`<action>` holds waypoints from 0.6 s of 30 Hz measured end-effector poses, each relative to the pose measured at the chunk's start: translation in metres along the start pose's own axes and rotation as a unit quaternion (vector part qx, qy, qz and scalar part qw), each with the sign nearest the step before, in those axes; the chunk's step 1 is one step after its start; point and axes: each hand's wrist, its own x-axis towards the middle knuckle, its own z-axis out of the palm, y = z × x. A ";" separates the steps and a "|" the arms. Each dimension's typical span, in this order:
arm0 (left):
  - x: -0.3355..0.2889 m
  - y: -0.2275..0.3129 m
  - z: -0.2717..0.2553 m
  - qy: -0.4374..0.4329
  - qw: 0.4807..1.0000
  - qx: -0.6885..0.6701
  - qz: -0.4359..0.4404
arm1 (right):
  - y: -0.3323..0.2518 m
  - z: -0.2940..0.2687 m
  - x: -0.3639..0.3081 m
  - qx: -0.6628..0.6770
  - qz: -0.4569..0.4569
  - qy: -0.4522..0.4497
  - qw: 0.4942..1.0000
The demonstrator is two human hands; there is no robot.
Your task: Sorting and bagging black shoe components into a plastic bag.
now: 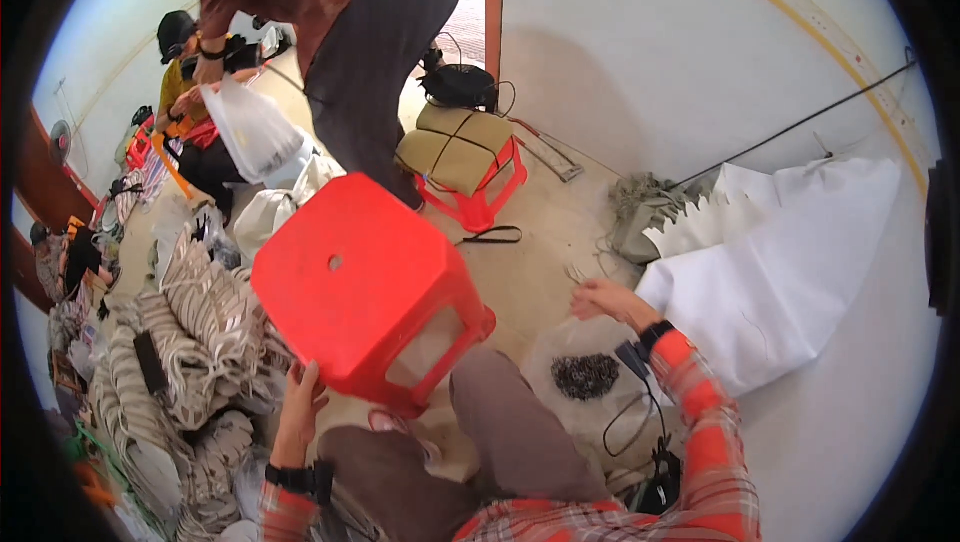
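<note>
Steadying the stool seems in hand and calls for balance, left hand at its edge, grip unclear, right hand curled near black bits, pinch unclear

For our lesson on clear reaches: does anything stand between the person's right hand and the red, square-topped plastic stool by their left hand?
Nothing visible does: pale floor shows in the gap between the right hand and the red plastic stool. The left hand is at the stool's near edge.
</note>
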 end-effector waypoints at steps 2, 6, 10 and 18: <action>0.006 -0.005 0.000 0.052 0.998 -0.040 0.018 | -0.031 0.008 0.093 -0.003 -0.051 -0.001 0.999; 0.002 0.017 0.041 0.119 0.992 -0.014 0.049 | -0.110 0.057 0.248 0.183 -0.123 0.011 0.975; 0.004 0.031 0.053 0.122 0.987 0.037 -0.097 | -0.130 0.045 0.375 0.111 -0.222 0.150 0.957; 0.025 0.005 0.026 0.086 0.987 -0.012 -0.134 | -0.130 0.020 0.391 0.233 -0.322 0.183 0.899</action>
